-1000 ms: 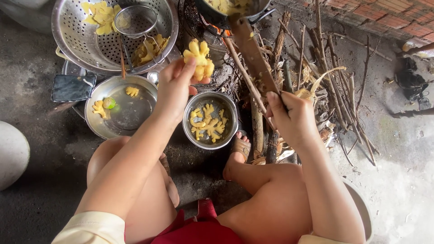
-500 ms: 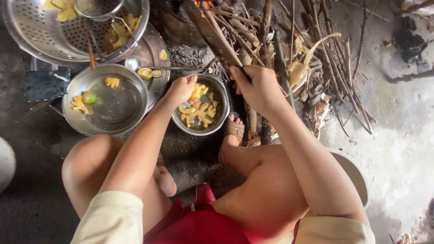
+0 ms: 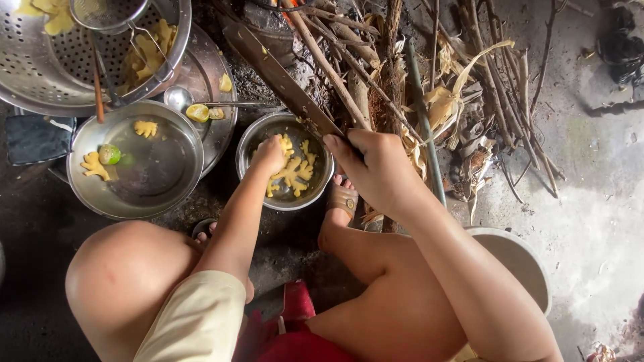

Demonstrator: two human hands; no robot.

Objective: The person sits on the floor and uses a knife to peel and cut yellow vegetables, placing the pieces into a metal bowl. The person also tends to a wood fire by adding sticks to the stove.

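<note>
Steel small bowl (image 3: 285, 201) sits on the floor between the knees, holding yellow pieces (image 3: 295, 171). Left hand (image 3: 270, 155) reaches into it, fingers curled among the pieces. Right hand (image 3: 376, 167) is clamped on the handle of a long knife (image 3: 282, 80), just right of the bowl, near firewood sticks (image 3: 376, 74).

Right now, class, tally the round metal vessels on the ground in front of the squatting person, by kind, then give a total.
Perforated colander: 1
Plain steel bowls: 2
Flat steel tray: 1
Wire strainer: 1
Total: 5
</note>
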